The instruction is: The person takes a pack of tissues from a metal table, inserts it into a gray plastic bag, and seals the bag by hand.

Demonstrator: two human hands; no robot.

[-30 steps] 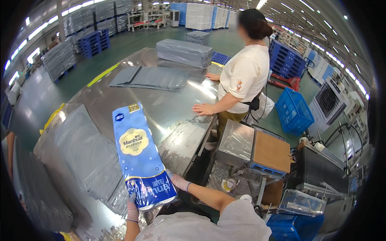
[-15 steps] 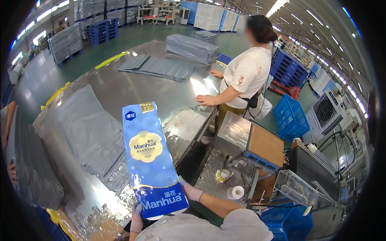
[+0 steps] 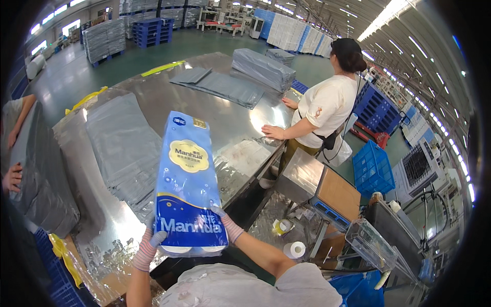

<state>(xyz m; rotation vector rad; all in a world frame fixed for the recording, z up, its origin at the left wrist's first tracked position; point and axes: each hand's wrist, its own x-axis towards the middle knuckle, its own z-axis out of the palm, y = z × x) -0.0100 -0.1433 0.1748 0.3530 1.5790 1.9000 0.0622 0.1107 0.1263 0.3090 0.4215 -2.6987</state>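
Between my two hands is a long blue plastic-wrapped pack of toilet rolls (image 3: 185,184), its near end lower and showing white roll ends. My left hand (image 3: 149,245), in a striped glove with grey fingertips, grips the lower left side of the pack. On the opposite side, my right hand (image 3: 228,224) presses its gloved fingers against the lower right edge. The pack is tilted, its far end over the metal table (image 3: 153,92). Left of it lies a stack of flat grey plastic bags (image 3: 120,143).
A co-worker (image 3: 327,102) stands at the table's right edge, hands on it. More grey bags (image 3: 217,86) and a filled grey bag (image 3: 263,69) lie at the back. Another person's hands hold a full grey bag (image 3: 43,169) at left. A brown-topped stand (image 3: 336,194) is on the right.
The pack's near end has lifted and tipped, so the roll ends now show. My left hand has come further into view beside it. The whole view has shifted slightly.
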